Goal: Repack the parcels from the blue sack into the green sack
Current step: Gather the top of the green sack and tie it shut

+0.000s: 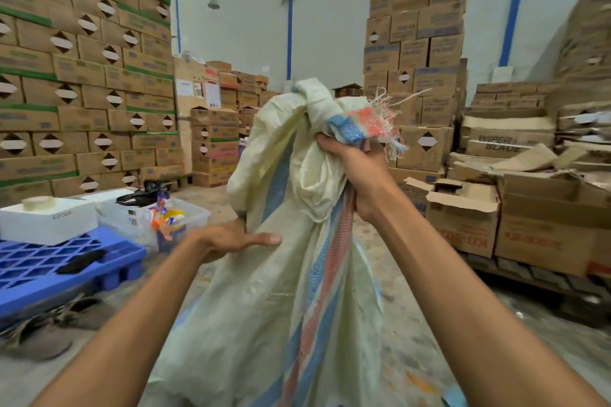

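A pale woven sack (pixel 258 314) with blue and red stripes hangs upright in front of me, its bunched top raised to about head height. My right hand (pixel 360 175) grips the gathered, frayed neck of this sack. My left hand (pixel 231 238) lies against the sack's left side with the thumb stretched across the cloth and the fingers behind a fold. No parcels show; the sack's inside is hidden. I see no green sack in view.
A blue plastic pallet (pixel 66 261) at the left carries a white box (pixel 46 218) and a clear tub (pixel 185 215) of packets. Tall stacks of cartons (pixel 86 69) stand left, behind and right. Open cartons (pixel 463 208) sit on a pallet at right. The concrete floor (pixel 413 324) is dusty.
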A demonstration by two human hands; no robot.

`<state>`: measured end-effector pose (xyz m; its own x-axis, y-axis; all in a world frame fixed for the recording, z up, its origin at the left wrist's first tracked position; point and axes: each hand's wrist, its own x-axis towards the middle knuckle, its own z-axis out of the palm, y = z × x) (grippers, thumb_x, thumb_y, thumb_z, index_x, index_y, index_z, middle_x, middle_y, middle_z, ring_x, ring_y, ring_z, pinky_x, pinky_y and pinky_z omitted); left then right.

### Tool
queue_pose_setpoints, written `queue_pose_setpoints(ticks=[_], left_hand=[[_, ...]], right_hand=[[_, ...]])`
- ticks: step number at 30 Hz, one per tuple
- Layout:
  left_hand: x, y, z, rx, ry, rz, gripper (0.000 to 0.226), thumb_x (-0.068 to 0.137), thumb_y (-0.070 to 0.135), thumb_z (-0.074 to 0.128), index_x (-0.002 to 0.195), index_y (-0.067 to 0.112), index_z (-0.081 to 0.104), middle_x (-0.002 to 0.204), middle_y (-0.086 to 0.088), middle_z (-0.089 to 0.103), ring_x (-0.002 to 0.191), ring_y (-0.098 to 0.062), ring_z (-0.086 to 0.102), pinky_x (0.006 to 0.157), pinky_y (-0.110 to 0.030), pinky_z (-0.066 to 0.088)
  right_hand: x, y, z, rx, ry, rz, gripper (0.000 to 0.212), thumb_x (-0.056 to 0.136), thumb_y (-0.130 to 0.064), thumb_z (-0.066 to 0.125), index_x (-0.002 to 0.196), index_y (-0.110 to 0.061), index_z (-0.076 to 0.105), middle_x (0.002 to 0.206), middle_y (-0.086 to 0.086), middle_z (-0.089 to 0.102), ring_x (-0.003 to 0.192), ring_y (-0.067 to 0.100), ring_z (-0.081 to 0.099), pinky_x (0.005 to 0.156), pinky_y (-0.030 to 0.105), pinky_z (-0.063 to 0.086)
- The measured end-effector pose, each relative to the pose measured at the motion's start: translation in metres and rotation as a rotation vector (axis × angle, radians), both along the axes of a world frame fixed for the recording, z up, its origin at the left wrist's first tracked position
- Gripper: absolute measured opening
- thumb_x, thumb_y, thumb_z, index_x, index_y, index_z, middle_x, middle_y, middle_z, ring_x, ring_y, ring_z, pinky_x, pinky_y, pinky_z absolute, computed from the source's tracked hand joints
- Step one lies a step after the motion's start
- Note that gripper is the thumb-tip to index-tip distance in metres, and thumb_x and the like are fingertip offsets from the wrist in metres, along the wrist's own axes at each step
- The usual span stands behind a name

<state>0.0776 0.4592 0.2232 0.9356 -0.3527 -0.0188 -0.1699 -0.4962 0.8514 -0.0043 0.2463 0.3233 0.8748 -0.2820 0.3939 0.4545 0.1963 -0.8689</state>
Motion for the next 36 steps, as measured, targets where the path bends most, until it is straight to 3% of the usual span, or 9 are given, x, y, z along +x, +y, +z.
queue_pose_setpoints(ticks=[3, 8, 12, 16, 20, 24, 27, 31, 36], left_hand=[[-0.008, -0.026, 0.009, -0.324, 0.054, -0.202, 0.11, 0.03, 0.066, 0.091, 0.125, 0.025, 0.057, 0.125, -0.001, 0.068, 0.11, -0.018, 0.067, 0.092, -0.033, 0.054], [-0.03, -0.066, 0.025, -0.065, -0.182, -0.392, 0.119, 0.048, 0.047, 0.094, 0.15, 0.024, 0.035, 0.145, 0.013, 0.049, 0.132, -0.006, 0.047, 0.112, -0.029, 0.036], [-0.032, -0.097, 0.009, -0.29, -0.273, -0.118, 0.116, 0.041, 0.047, 0.097, 0.141, 0.016, 0.049, 0.133, 0.009, 0.06, 0.122, -0.007, 0.056, 0.108, -0.028, 0.042], [-0.017, -0.104, -0.007, -0.452, -0.378, 0.125, 0.075, 0.059, 0.02, 0.09, 0.127, 0.024, 0.058, 0.124, 0.007, 0.065, 0.113, -0.008, 0.062, 0.099, -0.031, 0.051], [-0.019, -0.111, -0.009, -0.365, -0.371, 0.291, 0.064, 0.046, 0.034, 0.079, 0.108, 0.03, 0.062, 0.11, 0.004, 0.07, 0.101, -0.017, 0.067, 0.089, -0.043, 0.057], [-0.027, -0.121, -0.007, -0.343, -0.408, 0.346, 0.06, 0.056, 0.039, 0.076, 0.114, 0.024, 0.065, 0.11, -0.001, 0.071, 0.102, -0.021, 0.068, 0.087, -0.043, 0.057], [-0.032, -0.124, -0.008, -0.325, -0.404, 0.35, 0.063, 0.054, 0.048, 0.076, 0.112, 0.025, 0.068, 0.105, 0.001, 0.073, 0.096, -0.019, 0.07, 0.083, -0.043, 0.059], [-0.039, -0.122, -0.01, -0.323, -0.438, 0.36, 0.063, 0.059, 0.067, 0.075, 0.112, 0.035, 0.067, 0.108, 0.009, 0.073, 0.098, -0.011, 0.068, 0.084, -0.04, 0.058], [-0.044, -0.12, -0.006, -0.292, -0.398, 0.414, 0.062, 0.052, 0.048, 0.07, 0.108, 0.021, 0.07, 0.105, 0.001, 0.073, 0.097, -0.021, 0.068, 0.079, -0.037, 0.057]], right_hand=[[0.002, -0.003, 0.002, -0.04, 0.05, 0.033, 0.04, 0.076, -0.016, 0.085, 0.114, -0.012, 0.071, 0.102, 0.005, 0.077, 0.091, 0.02, 0.076, 0.086, 0.042, 0.06], [0.021, 0.006, 0.0, -0.1, 0.064, -0.082, 0.046, 0.065, -0.03, 0.089, 0.106, -0.017, 0.072, 0.099, -0.001, 0.077, 0.09, 0.02, 0.075, 0.087, 0.042, 0.06], [0.023, 0.032, 0.009, -0.424, 0.038, -0.258, 0.064, 0.05, -0.073, 0.072, 0.096, -0.028, 0.072, 0.095, -0.008, 0.075, 0.092, 0.017, 0.071, 0.088, 0.043, 0.058], [0.012, 0.03, 0.022, -1.011, 0.035, -0.58, 0.085, 0.063, -0.092, 0.037, 0.105, -0.026, 0.068, 0.101, 0.001, 0.071, 0.101, 0.028, 0.066, 0.091, 0.046, 0.053], [-0.02, 0.005, 0.042, -1.418, 0.496, -0.62, 0.101, 0.058, -0.099, 0.041, 0.117, -0.02, 0.064, 0.108, 0.003, 0.071, 0.1, 0.028, 0.067, 0.079, 0.037, 0.047], [-0.033, -0.005, 0.041, -1.381, 0.736, -0.194, 0.082, 0.071, -0.087, 0.053, 0.092, -0.011, 0.075, 0.078, 0.001, 0.078, 0.068, 0.017, 0.074, 0.085, 0.036, 0.055], [-0.024, -0.004, 0.021, -1.416, 0.789, -0.183, 0.07, 0.075, -0.079, 0.058, 0.097, -0.015, 0.073, 0.088, -0.002, 0.077, 0.081, 0.016, 0.073, 0.093, 0.036, 0.051], [-0.027, 0.001, 0.016, -1.185, 0.773, 0.001, 0.039, 0.102, -0.039, 0.048, 0.08, -0.01, 0.061, 0.078, -0.004, 0.073, 0.062, 0.01, 0.06, 0.056, 0.023, 0.038], [-0.021, 0.007, 0.015, -0.892, 0.567, -0.164, 0.005, 0.092, -0.004, 0.052, 0.095, -0.001, 0.054, 0.094, 0.017, 0.071, 0.068, 0.025, 0.076, 0.052, 0.03, 0.055]])
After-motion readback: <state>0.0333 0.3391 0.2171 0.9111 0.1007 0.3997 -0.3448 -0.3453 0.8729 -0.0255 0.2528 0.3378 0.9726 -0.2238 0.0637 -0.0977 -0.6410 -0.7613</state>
